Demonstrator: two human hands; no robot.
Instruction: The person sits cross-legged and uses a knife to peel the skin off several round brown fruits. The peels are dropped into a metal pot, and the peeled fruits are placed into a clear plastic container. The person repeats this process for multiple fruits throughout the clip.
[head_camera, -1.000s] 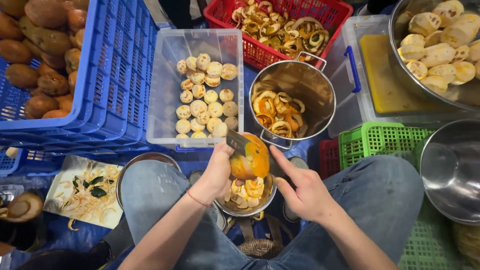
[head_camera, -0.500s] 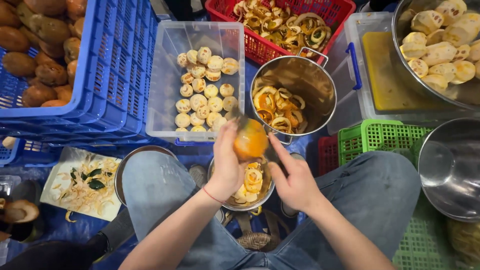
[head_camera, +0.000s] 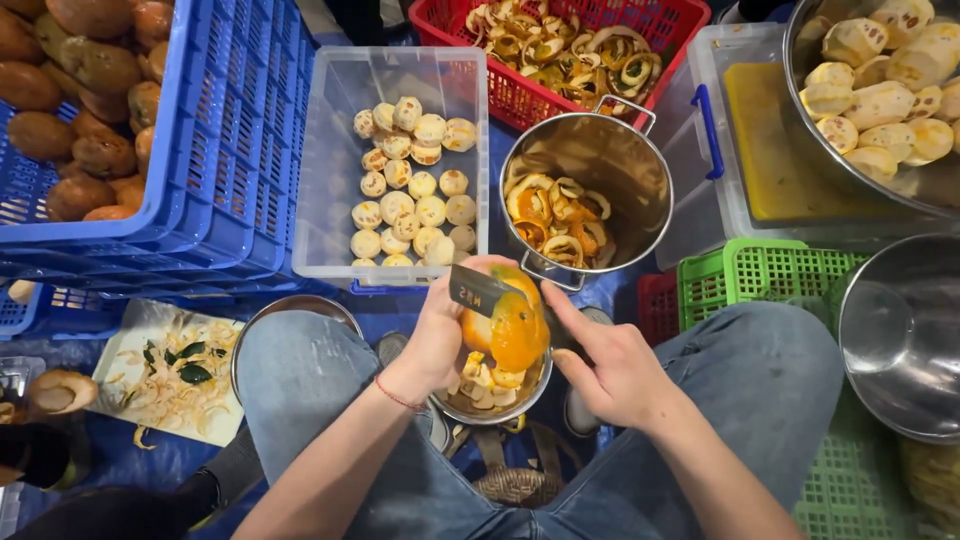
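My left hand (head_camera: 437, 338) grips a half-peeled orange fruit (head_camera: 503, 328) over my lap. A dark knife blade (head_camera: 480, 290) lies against the fruit's upper left side. My right hand (head_camera: 612, 362) reaches in from the right with its fingers at the fruit; the knife handle is hidden, so the grip is unclear. Below them a small steel bowl (head_camera: 452, 408) holds cut peel pieces. A steel pot (head_camera: 620, 150) with orange peel rings stands just beyond. A clear tub (head_camera: 335, 150) of pale peeled rounds sits to its left.
Blue crates (head_camera: 225, 140) of brown fruits stand far left, a red basket (head_camera: 690, 30) of peels at the back. A big steel bowl (head_camera: 800, 60) of peeled fruit, a tub of yellow liquid (head_camera: 770, 150), a green basket (head_camera: 760, 275) and an empty steel bowl (head_camera: 900, 330) are on the right. A scrap tray (head_camera: 130, 335) lies lower left.
The fruit rose toward the pot, then came back down over the small bowl. The blade has shifted along its upper left side, and my right hand has drawn back a little to the right.
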